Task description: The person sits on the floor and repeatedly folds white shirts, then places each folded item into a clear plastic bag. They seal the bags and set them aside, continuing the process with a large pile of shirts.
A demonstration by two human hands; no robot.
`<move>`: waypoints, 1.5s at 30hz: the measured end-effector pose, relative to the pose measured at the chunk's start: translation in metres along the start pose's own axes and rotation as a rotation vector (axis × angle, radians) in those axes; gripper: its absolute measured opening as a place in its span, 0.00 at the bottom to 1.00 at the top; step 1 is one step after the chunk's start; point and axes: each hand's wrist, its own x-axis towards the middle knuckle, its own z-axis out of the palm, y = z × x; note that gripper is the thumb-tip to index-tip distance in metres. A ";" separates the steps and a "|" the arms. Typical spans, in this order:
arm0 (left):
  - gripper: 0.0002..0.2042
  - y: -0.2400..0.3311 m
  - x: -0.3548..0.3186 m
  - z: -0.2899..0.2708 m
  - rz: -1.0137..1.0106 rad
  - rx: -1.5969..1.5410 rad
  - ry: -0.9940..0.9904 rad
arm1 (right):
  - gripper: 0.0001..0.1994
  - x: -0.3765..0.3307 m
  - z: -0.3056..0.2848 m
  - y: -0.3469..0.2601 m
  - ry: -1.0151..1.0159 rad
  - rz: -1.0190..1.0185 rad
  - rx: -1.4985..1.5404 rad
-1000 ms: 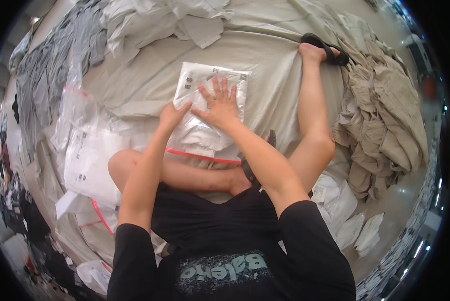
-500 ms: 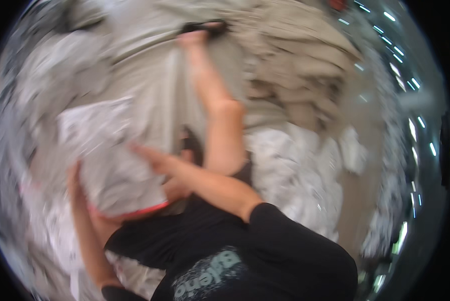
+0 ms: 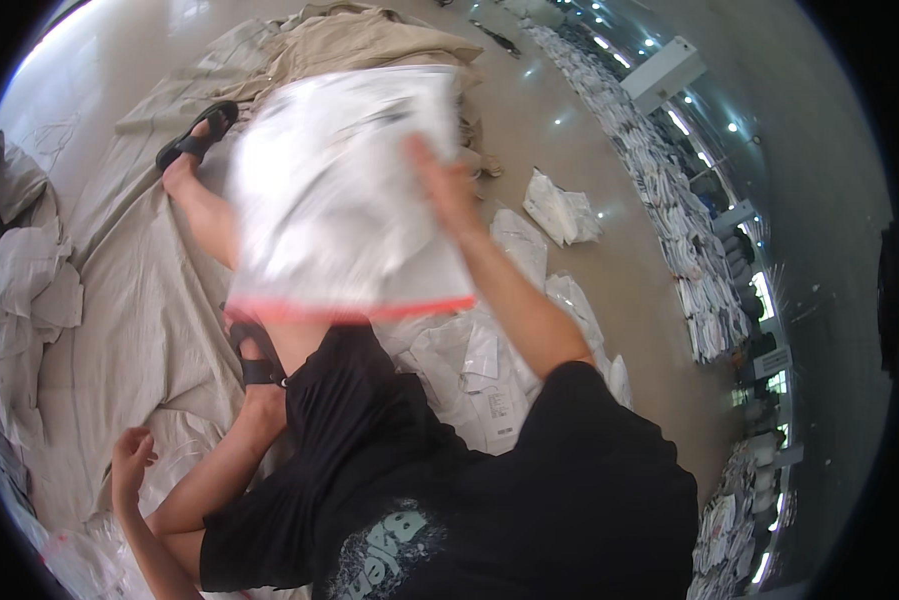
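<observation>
My right hand (image 3: pixel 447 185) holds a clear plastic bag (image 3: pixel 344 200) with a folded white garment inside and a red strip along its lower edge. The bag is lifted in the air to my right and is blurred by motion. My left hand (image 3: pixel 129 458) hangs low at the left with fingers loosely apart, holding nothing, just above the beige cloth (image 3: pixel 129 290) I sit on. My outstretched leg ends in a black sandal (image 3: pixel 194 138); a second sandal (image 3: pixel 254 360) shows under the bag.
Several packed white bags (image 3: pixel 489 375) lie on the floor at my right side, with another (image 3: pixel 561 208) farther out. A heap of beige garments (image 3: pixel 369 35) sits at the top. Grey-white garments (image 3: pixel 19 290) pile at the left. Long rows of stacked goods (image 3: pixel 689 230) run along the right.
The bag lay flat on the cloth under both hands; my right hand has lifted it and swung it to the right. My left hand has let go and dropped back.
</observation>
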 end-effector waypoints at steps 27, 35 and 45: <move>0.08 -0.069 -0.003 0.028 0.091 0.249 0.632 | 0.14 -0.035 0.376 -0.035 -0.988 -0.224 0.321; 0.08 -0.076 0.014 0.024 0.021 0.040 0.798 | 0.41 -0.077 0.675 -0.100 -0.877 -0.707 0.118; 0.06 -0.075 0.028 0.022 0.073 -0.042 0.919 | 0.18 -0.084 0.772 -0.217 -0.704 -1.098 -0.308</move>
